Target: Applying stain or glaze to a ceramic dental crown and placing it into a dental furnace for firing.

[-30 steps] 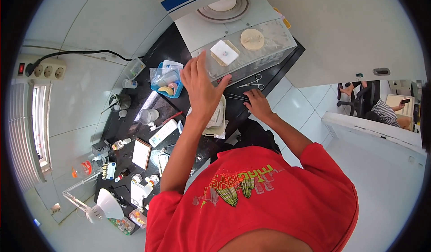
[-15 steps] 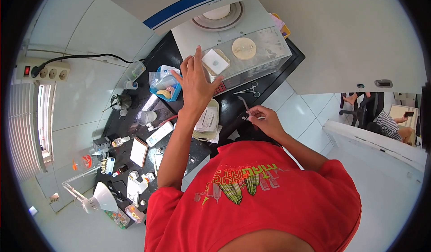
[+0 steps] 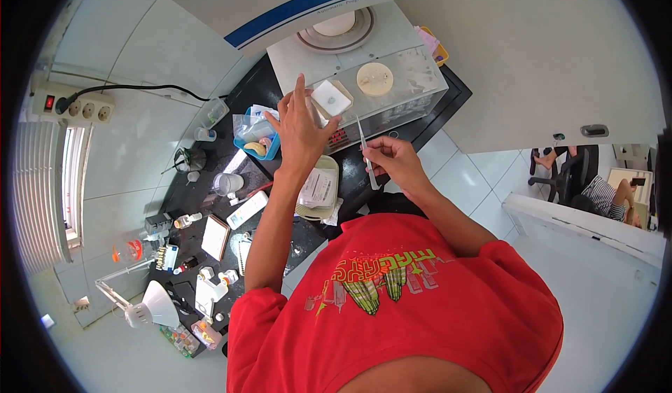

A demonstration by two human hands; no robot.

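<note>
My left hand [image 3: 297,130] has its fingers spread beside a white square pad [image 3: 331,97] on a beige base, atop the front ledge of a white appliance [image 3: 287,57]; whether it touches the pad is unclear. My right hand [image 3: 388,158] is closed on silver tweezers [image 3: 360,134], tips angled up toward the pad. A round cream disc [image 3: 375,79] sits right of the pad. The scissor-like tool [image 3: 393,134] is mostly hidden behind my right hand.
A blue bin [image 3: 273,144] of bags, a pale tray with papers [image 3: 318,190], bottles [image 3: 187,219], a notepad [image 3: 215,235] and a desk lamp [image 3: 157,302] crowd the black counter [image 3: 455,95]. At right, beyond a white door, another person [image 3: 602,197] sits by a chair.
My right hand has picked up the tweezers from the counter and raised their tips toward the pad. My left hand has shifted slightly left; the whole view has shifted a little.
</note>
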